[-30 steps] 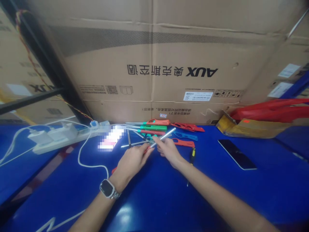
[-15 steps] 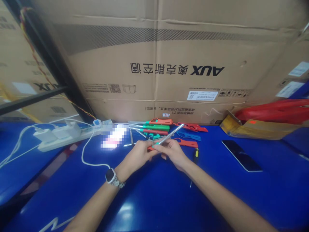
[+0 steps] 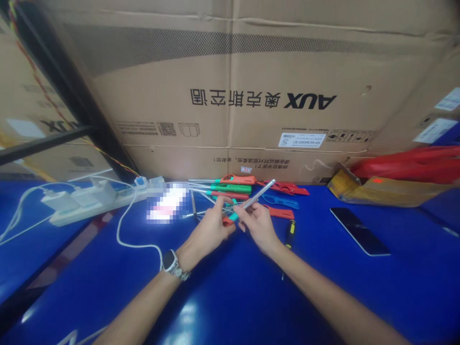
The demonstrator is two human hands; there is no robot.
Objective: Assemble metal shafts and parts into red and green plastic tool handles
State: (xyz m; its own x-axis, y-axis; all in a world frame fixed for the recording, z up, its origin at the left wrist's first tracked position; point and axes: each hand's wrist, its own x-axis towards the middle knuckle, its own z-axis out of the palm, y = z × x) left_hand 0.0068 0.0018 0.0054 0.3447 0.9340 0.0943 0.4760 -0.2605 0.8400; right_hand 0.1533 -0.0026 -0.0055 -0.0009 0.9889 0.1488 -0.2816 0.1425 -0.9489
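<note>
My left hand [image 3: 212, 221] is closed round the orange handle of a long-nosed gas lighter [image 3: 233, 216]. Its teal collar and bright metal tube point up and to the right. With thumb and fingers, my right hand [image 3: 258, 224] pinches the tube just above the collar. Thin wires seem to show between the hands, too fine to make out. Behind them lie several more lighters [image 3: 233, 189] in orange, green and red, tubes pointing left. Loose handle shells, red [image 3: 287, 187], blue [image 3: 282, 201] and orange [image 3: 282, 212], lie to the right of these.
A black and yellow screwdriver [image 3: 290, 232] lies beside my right wrist. Farther right are a phone [image 3: 359, 232] and an open carton [image 3: 381, 192] holding red plastic. On the left stand a power strip [image 3: 72, 215] with chargers and a lit, blurred screen [image 3: 168, 203]. A large cardboard box [image 3: 161, 96] backs the table.
My hands have come slightly apart, uncovering more of the lighter's orange handle and teal collar. My left thumb is raised more. The view has shifted a little.
</note>
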